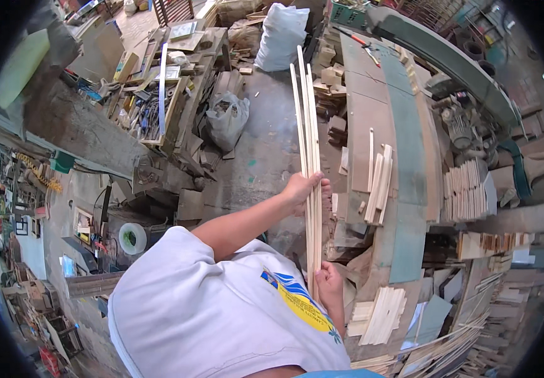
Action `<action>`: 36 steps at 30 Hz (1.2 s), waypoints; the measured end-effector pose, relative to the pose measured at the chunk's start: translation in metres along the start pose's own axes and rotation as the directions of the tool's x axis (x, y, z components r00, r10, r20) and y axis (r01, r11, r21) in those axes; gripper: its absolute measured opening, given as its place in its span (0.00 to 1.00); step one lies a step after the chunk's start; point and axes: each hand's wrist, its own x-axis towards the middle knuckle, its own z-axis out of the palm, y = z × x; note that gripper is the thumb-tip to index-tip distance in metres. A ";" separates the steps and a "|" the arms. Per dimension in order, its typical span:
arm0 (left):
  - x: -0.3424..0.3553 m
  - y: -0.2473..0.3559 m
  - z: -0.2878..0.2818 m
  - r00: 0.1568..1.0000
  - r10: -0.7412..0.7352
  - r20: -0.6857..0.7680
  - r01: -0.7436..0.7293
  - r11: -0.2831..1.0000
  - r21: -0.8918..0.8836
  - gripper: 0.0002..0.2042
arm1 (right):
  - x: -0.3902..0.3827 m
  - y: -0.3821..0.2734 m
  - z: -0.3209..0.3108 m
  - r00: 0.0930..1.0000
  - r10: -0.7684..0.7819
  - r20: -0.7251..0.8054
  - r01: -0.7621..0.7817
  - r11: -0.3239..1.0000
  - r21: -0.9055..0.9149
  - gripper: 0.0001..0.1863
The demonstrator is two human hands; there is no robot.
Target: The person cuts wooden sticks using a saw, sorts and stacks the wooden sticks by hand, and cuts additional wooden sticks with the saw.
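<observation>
Several long, thin, pale wooden strips [313,233] stretch away in front of my body. My left hand [307,189] is closed around them near the middle, and their far ends fan slightly apart. Closer to my shirt, my right hand [330,283] grips the same strips near their lower end, its fingers partly hidden. Just right of them stands a long worktable with a green-grey strip along its top [408,189]. On it lie short wooden strips [380,183], and nearer to me sits a stack of pale wooden pieces [382,315].
A belt machine [454,53] with a motor [459,129] stands along the right. A row of wooden slats [464,192] is beside it. Left, a cluttered bench holds a tool tray [149,113]. Plastic bags [228,120] and a white sack [281,38] rest on the floor.
</observation>
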 end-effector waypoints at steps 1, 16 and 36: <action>0.011 0.016 -0.005 0.995 -0.027 0.093 0.032 0.998 -0.061 0.11 | 0.007 -0.011 0.005 0.999 0.042 0.031 -0.044 0.998 0.042 0.14; 0.132 0.216 0.019 0.927 0.328 -0.184 -0.329 0.944 0.029 0.13 | 0.237 -0.120 0.026 0.915 0.234 0.328 -0.335 0.895 0.295 0.15; 0.424 0.428 0.139 0.989 0.076 -0.129 -0.043 0.970 0.240 0.20 | 0.638 -0.323 0.020 0.997 -0.049 -0.067 0.039 0.990 -0.138 0.10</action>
